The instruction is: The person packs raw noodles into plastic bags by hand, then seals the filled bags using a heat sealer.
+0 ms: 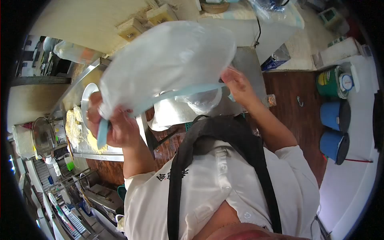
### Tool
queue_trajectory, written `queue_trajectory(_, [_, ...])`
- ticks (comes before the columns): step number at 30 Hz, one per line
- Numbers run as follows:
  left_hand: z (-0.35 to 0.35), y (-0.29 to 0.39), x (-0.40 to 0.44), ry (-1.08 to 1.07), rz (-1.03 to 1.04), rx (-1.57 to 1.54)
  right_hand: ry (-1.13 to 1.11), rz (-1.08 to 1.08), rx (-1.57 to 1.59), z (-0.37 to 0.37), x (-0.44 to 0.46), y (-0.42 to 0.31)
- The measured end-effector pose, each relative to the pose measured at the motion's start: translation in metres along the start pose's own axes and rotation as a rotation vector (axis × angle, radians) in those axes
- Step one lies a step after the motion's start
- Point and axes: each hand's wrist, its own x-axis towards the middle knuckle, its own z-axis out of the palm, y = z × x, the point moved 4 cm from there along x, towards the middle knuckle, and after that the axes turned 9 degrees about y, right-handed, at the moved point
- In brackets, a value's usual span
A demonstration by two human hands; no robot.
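A large translucent plastic bag [172, 60] is spread out between my two hands, slightly blurred. My left hand [116, 124] grips its left end, with a light blue strip [103, 134] hanging beside the fingers. At the bag's right edge, my right hand [239, 86] pinches the plastic. Beneath the bag, another clear plastic bag [204, 100] lies on a metal surface [172, 114]. Left of my left hand are a metal bowl [89, 91], partly hidden, and yellow food [96, 142] on a steel counter [108, 157].
Two blue buckets [335, 116] and a green container [330, 82] stand along the right wall. A blue box [276, 58] sits at the upper right. Metal racks [60, 188] occupy the lower left, beyond a round mesh strainer [43, 136].
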Motion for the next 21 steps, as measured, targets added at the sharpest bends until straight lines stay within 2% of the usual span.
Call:
queue_trajectory(1, [0.000,0.003,0.003,-0.126,0.075,-0.040,0.085,0.049,0.169,0.006,-0.004,-0.006])
queue_trajectory(2, [0.003,0.004,-0.002,-0.075,0.135,-0.029,0.070,0.076,0.305,0.006,0.000,-0.010])
queue_trajectory(3, [-0.006,0.000,-0.005,-0.150,0.065,-0.051,0.056,0.104,0.442,0.006,0.004,-0.014])
queue_trajectory(4, [-0.015,-0.004,-0.007,-0.223,-0.006,-0.066,-0.059,0.109,0.542,-0.005,0.016,-0.022])
queue_trajectory(5, [-0.020,-0.030,-0.008,-0.216,-0.331,-0.042,-0.178,0.113,0.640,-0.010,0.027,-0.033])
queue_trajectory(7, [-0.029,-0.074,-0.016,-0.093,-1.024,-0.022,-0.212,0.091,0.706,-0.003,0.044,-0.061])
queue_trajectory(9, [0.000,-0.069,0.003,-0.311,-0.730,-0.375,-0.255,0.086,0.708,0.019,0.057,-0.064])
queue_trajectory(11, [0.003,-0.150,-0.035,-0.436,-0.930,-0.135,-0.309,0.073,0.643,0.059,0.082,-0.036])
queue_trajectory(12, [0.003,-0.189,-0.054,-0.513,-1.023,-0.020,-0.435,-0.034,0.581,0.075,0.090,-0.034])
queue_trajectory(14, [0.011,-0.197,-0.087,-0.347,-1.063,-0.107,-0.269,0.084,0.356,0.090,0.099,-0.030])
queue_trajectory(16, [0.015,-0.178,-0.073,-0.173,-1.185,-0.281,-0.245,0.197,0.344,0.100,0.108,-0.011])
queue_trajectory(17, [0.014,-0.173,-0.068,-0.081,-1.243,-0.370,-0.305,0.246,0.445,0.106,0.122,0.013])
queue_trajectory(18, [-0.003,-0.196,-0.063,-0.376,-1.243,-0.637,-0.365,0.294,0.545,0.110,0.131,0.025])
queue_trajectory(21, [0.016,-0.168,-0.042,-0.343,-1.283,-1.139,-0.204,0.135,0.333,0.108,0.143,-0.005])
